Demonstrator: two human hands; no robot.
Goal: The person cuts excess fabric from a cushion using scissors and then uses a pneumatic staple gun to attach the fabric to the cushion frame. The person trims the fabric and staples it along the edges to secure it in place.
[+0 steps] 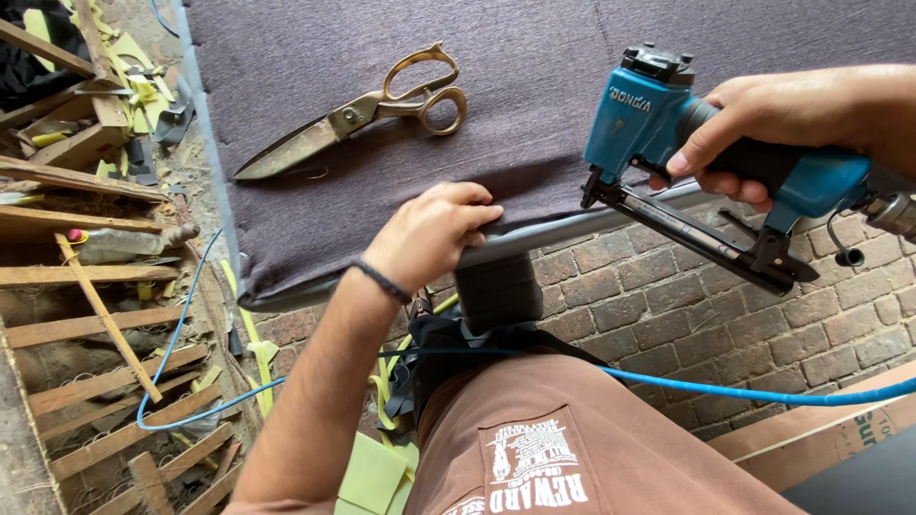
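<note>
Presently on view: right hand (pixel 773 133), fingers (pixel 701 148) wrapped closed round the black grip of a blue pneumatic staple gun (pixel 711 162), forefinger lying by the trigger; the gun's nose sits at the near edge of the dark purple fabric (pixel 534 86), close to the grey padded edge (pixel 572 227) below it. Left hand (pixel 434 234), a dark band at its wrist, fingers (pixel 477 215) curled shut and pinching that same fabric edge, just left of the gun's nose. Large brass-handled scissors (pixel 358 110), blades closed, lying flat on the fabric, well apart from both hands. Blue air hose (pixel 763 393) running across the brown shorts (pixel 572 448) and away to the right. Brick floor (pixel 649 296) beneath. Wooden slatted frame (pixel 105 381) and yellow foam scraps (pixel 377 472) at left.
</note>
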